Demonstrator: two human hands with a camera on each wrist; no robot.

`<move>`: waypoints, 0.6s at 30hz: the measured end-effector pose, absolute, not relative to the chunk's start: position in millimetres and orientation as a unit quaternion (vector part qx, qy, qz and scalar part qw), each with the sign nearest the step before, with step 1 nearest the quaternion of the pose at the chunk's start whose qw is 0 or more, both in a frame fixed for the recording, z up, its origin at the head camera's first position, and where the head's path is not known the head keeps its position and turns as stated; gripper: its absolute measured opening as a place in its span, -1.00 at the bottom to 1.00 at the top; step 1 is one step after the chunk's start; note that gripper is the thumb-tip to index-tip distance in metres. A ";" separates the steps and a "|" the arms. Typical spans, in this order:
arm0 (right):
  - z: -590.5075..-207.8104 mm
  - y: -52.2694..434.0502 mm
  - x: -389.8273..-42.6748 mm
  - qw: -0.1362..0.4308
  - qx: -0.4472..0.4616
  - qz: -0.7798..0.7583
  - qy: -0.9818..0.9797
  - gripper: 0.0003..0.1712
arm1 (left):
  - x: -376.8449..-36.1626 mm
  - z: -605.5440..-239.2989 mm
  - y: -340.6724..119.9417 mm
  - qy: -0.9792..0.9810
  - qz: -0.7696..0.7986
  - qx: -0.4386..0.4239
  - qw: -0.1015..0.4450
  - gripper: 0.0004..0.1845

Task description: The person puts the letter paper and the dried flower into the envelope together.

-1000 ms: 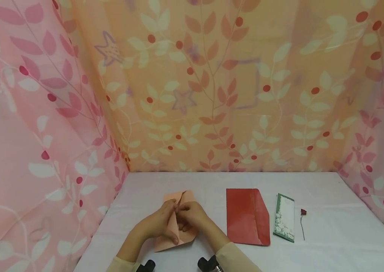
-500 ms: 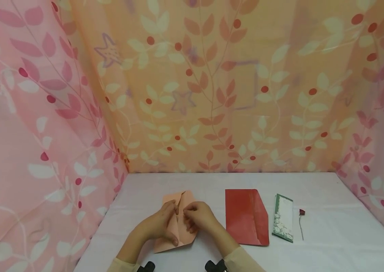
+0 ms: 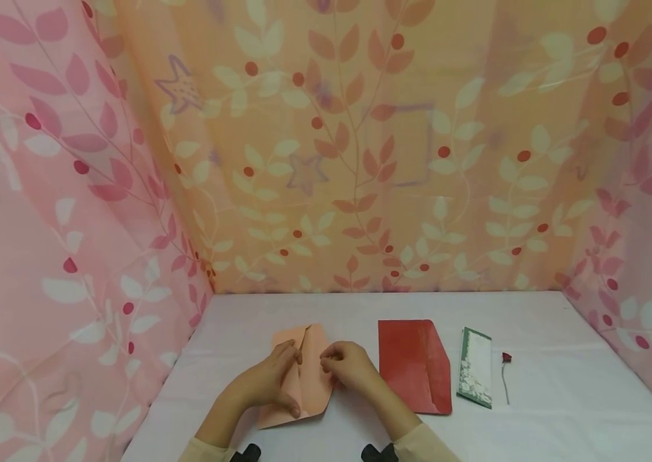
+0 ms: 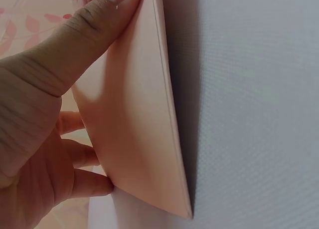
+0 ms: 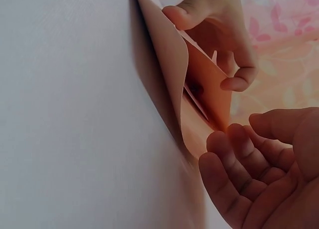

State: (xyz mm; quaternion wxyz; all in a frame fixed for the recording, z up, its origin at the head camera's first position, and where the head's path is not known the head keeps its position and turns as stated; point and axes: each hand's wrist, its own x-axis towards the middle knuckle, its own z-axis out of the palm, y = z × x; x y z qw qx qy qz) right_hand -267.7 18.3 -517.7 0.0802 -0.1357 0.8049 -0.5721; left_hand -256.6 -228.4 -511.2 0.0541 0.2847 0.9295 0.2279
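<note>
Both hands work a peach-pink envelope (image 3: 303, 378) lying on the white surface (image 3: 563, 410) near its front edge. The left hand (image 3: 268, 385) grips the envelope's left part: the left wrist view shows the thumb pressed flat on the top face while the other fingers (image 4: 82, 156) curl underneath, so the paper is pinched between them and its near edge stands lifted off the surface. The right wrist view confirms this from the other side, with the left thumb and forefinger clamped on the raised flap and a dark gap open beneath it.

The right hand (image 3: 349, 366) sits just right of the left fingers, at the envelope's right edge. In its wrist view its fingers (image 5: 234, 164) are loosely curled with the palm turned up, tips close to the paper's lower edge; they seem to hold nothing, though whether a fingertip touches the paper cannot be told from this angle.

To the right of the right fingers, near but apart, lies a red envelope (image 3: 415, 366) flat on the surface with its flap open. Farther right lies a narrow white card with a green floral border (image 3: 475, 376), and just beyond it a small red rose on a thin stem (image 3: 504, 375). Pink and orange leaf-patterned cloth (image 3: 332, 147) hangs behind and on both sides.
</note>
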 end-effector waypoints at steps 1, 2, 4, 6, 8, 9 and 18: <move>-517.1 19.8 -266.7 0.078 -0.140 -0.570 0.806 -0.84 | -256.5 -511.5 -228.3 0.930 0.227 0.283 0.054 -0.03; -516.2 21.4 -265.6 0.075 -0.145 -0.565 0.809 -0.82 | -256.3 -511.5 -228.1 0.930 0.229 0.281 0.055 -0.03; -514.5 24.3 -263.1 0.068 -0.152 -0.554 0.816 -0.80 | -255.7 -511.3 -227.8 0.930 0.231 0.280 0.055 -0.03; -512.8 27.1 -261.1 0.060 -0.162 -0.540 0.824 -0.80 | -255.3 -511.0 -227.6 0.931 0.231 0.278 0.055 -0.03; -510.9 29.8 -258.9 0.056 -0.170 -0.528 0.830 -0.80 | -254.9 -510.4 -227.1 0.931 0.232 0.275 0.058 -0.02; -509.9 31.1 -257.9 0.055 -0.173 -0.522 0.833 -0.80 | -254.8 -510.3 -226.7 0.932 0.231 0.273 0.060 -0.02; -502.8 44.5 -249.2 0.048 -0.187 -0.496 0.847 -0.81 | -251.8 -508.4 -221.9 0.935 0.231 0.261 0.070 0.00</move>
